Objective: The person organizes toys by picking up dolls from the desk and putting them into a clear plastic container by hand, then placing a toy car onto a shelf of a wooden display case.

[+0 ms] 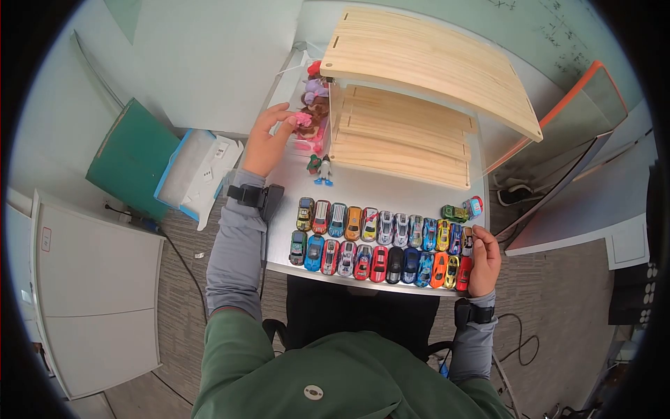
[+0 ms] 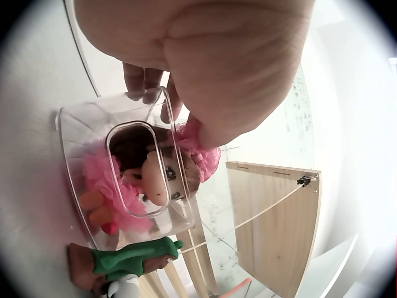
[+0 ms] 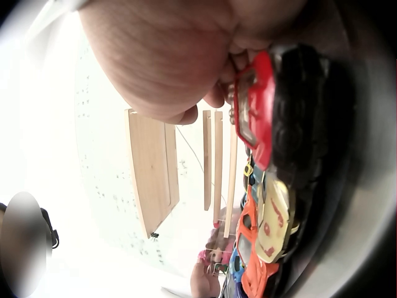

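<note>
My left hand (image 1: 269,143) is at the clear plastic box (image 2: 170,102), its thumb and fingers pinching the pink lacy hair bow (image 2: 201,152) of a doll. The doll (image 2: 155,180), brown-haired and in a pink frilly dress, sits within the box walls, its bow at the rim. My right hand (image 1: 485,262) rests at the right end of two rows of toy cars, fingers against the last ones. Nearest its palm is a red toy car (image 3: 263,112); an orange toy car (image 3: 248,248) stands further along. Part of the right fingers is hidden behind the red car.
A green figure (image 2: 136,257) and a small penguin-like figure (image 1: 324,170) stand before the box. Right of it is a wooden shelf (image 1: 426,56). Behind the right rows lie a green toy vehicle (image 1: 453,212) and a small red-blue toy (image 1: 474,205). The table's front edge (image 1: 363,283) runs close to the cars.
</note>
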The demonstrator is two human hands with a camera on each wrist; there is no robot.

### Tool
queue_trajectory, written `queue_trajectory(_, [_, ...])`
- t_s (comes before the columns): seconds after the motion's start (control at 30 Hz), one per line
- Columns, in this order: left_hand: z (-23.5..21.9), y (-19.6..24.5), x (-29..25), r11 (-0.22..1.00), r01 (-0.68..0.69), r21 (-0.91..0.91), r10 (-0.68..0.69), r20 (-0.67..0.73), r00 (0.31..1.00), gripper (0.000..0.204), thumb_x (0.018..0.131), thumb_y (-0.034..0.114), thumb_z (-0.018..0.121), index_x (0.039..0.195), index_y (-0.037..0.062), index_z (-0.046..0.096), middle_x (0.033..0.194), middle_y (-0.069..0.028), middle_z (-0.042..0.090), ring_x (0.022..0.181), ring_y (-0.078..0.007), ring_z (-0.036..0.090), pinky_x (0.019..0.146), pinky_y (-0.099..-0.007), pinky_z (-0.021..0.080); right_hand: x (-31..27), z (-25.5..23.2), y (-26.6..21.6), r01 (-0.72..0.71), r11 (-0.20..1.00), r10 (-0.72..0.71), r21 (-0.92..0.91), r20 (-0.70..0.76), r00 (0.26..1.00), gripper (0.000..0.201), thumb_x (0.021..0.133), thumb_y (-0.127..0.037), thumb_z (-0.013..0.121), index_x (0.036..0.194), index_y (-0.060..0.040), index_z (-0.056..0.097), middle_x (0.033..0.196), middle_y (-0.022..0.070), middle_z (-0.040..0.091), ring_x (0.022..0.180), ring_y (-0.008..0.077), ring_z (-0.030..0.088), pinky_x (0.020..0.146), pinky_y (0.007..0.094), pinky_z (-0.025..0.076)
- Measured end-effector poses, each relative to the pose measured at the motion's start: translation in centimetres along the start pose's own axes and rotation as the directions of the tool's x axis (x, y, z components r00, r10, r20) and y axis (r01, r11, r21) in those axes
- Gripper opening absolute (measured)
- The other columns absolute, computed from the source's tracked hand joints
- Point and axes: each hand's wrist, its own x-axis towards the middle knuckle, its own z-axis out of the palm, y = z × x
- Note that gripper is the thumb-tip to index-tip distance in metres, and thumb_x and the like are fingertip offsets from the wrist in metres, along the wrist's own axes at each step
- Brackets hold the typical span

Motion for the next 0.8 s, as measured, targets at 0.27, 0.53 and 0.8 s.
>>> queue_trajectory(0.27, [-0.2,-0.2,0.0,0.999,0.004,-0.053,-0.005,-0.015,1.0,0.025,0.097,0.025,0.06,0.111,0.0062,0.07,0.131,-0.0154,0.059,0.124,-0.0264,0.053,0.105,-0.0359,0.039,0.0,0.2,-0.1,0.007,1.0,-0.008,-0.031,-0.024,1.0,0.03,0.101,-0.015,0.052,0.126,0.0021,0.056,0.119,0.0079,0.061,0.109,0.0123,0.054,0.099,0.0272,0.04])
queue_trajectory(0.53, [-0.1,-0.4,-0.5,0.972,0.154,-0.179,-0.19,-0.206,0.96,0.045,0.105,0.039,0.041,0.094,0.001,0.062,0.099,-0.0068,0.063,0.098,-0.0154,0.057,0.092,-0.03,0.043,0.0,-0.1,0.4,0.023,1.0,-0.024,-0.016,-0.02,1.0,0.031,0.101,-0.015,0.052,0.126,0.0025,0.056,0.123,0.0096,0.06,0.113,0.0142,0.055,0.102,0.0285,0.04])
queue_trajectory(0.8, [-2.5,-2.1,-1.6,0.941,0.304,-0.147,-0.319,-0.094,0.943,0.04,0.105,0.036,0.041,0.08,0.0058,0.05,0.069,0.0018,0.044,0.062,-0.0085,0.039,0.057,-0.0272,0.034,0.1,-0.1,0.4,0.015,1.0,-0.016,-0.023,-0.022,1.0,0.029,0.101,-0.014,0.052,0.125,0.002,0.057,0.121,0.0084,0.06,0.111,0.0137,0.055,0.101,0.0284,0.04])
